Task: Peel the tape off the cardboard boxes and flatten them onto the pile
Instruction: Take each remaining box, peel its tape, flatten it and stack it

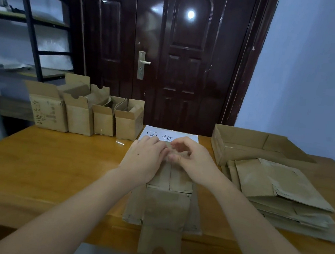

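A brown cardboard box [167, 206] lies on its side at the middle of the wooden table [43, 165], its flaps spread toward me. My left hand [144, 159] lies flat on the box's far end, fingers straight. My right hand [192, 159] is at the same far end, thumb and fingers curled and pinching at the seam; any tape there is too blurred to make out. A pile of flattened boxes [284, 196] lies to the right. Several upright open boxes [84, 113] stand in a row at the back left.
A white sheet with handwritten characters [184, 138] lies behind my hands. A shallow open cardboard tray [244, 144] stands at the back right. A small clear scrap [120, 142] lies left of the sheet. A dark door and a metal shelf are behind the table.
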